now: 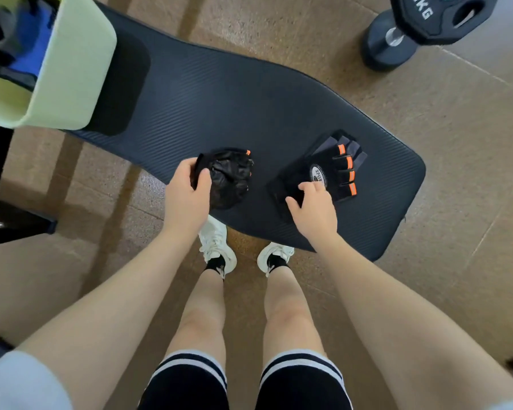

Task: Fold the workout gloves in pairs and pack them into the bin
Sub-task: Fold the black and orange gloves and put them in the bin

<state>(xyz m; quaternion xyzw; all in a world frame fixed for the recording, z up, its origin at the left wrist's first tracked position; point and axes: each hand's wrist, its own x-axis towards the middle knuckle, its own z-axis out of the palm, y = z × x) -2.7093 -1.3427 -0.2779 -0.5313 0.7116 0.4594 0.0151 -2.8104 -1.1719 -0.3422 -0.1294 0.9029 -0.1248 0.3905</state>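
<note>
Left grip [187, 196] clenches crumpled black glove [228, 179]; right grip [314, 208] grasps cuff of flat orange-striped glove [332, 170] on exercise mat [249, 108], likely to pair them. Target: green bin [71, 69], upper left.

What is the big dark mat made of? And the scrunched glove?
The mat looks like soft foam or rubber, matte, with fine ribbed lines. The scrunched glove looks like shiny, wrinkly leather or fake leather; I can't tell which.
</note>
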